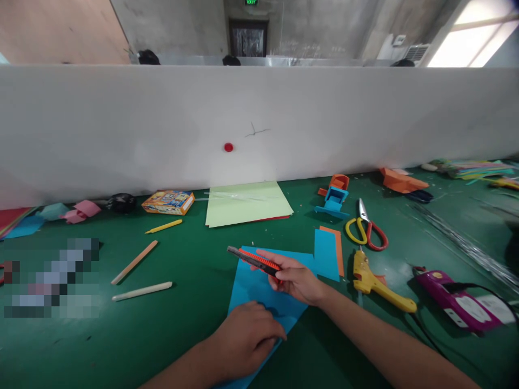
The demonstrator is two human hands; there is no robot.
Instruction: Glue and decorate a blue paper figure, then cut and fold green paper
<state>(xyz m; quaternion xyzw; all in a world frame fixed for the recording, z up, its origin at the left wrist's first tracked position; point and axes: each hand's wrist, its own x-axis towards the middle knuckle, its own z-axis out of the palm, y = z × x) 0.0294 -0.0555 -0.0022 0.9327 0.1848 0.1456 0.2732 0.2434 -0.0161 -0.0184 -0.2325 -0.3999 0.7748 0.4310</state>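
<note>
Left hand (251, 336) rests on blue paper (257, 289), fingers bent (I cannot tell its grip).
On my screen, right hand (298, 281) clasps a cutter (253, 260).

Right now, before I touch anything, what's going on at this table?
A person's right hand holds a red-and-black utility knife above a large blue sheet, while the left hand rests on the sheet. Whether the blade is out is hard to tell. The scissors and yellow glue gun lie to the right, untouched.
</note>
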